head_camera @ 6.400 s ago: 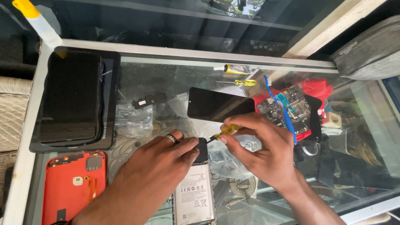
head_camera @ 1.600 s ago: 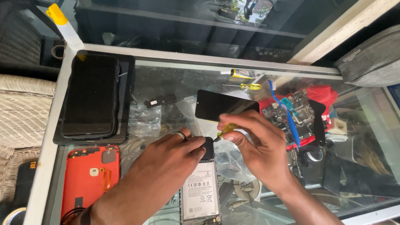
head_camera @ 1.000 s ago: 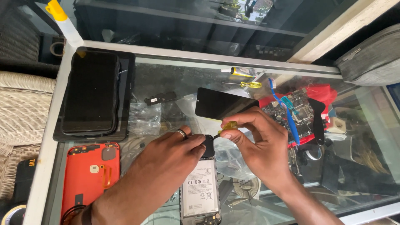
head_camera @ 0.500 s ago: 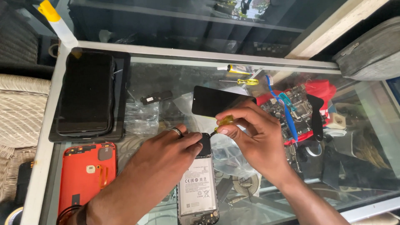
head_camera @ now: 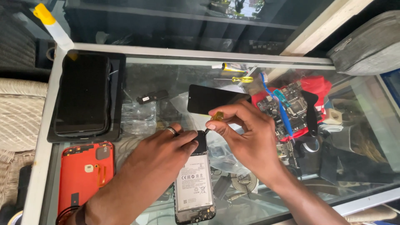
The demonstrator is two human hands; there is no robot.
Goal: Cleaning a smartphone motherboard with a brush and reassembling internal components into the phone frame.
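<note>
An opened phone (head_camera: 194, 185) lies back-up on the glass counter (head_camera: 175, 79), its white battery showing. My left hand (head_camera: 160, 152), with a ring on one finger, presses on the phone's top end. My right hand (head_camera: 246, 133) grips a small yellow-handled screwdriver (head_camera: 215, 117), its tip touching the phone's top edge beside my left fingertips.
A red phone back cover (head_camera: 85, 173) lies at the left, with a black phone on a black tray (head_camera: 83, 96) behind it. A loose black screen (head_camera: 210, 98) lies beyond my hands. A circuit board on red cloth (head_camera: 291, 104), another screwdriver (head_camera: 239, 79) and a grey pouch (head_camera: 368, 43) are to the right.
The view has shifted slightly. Both hands stay on the phone's top end, and my right hand keeps working the screwdriver there with small movements.
</note>
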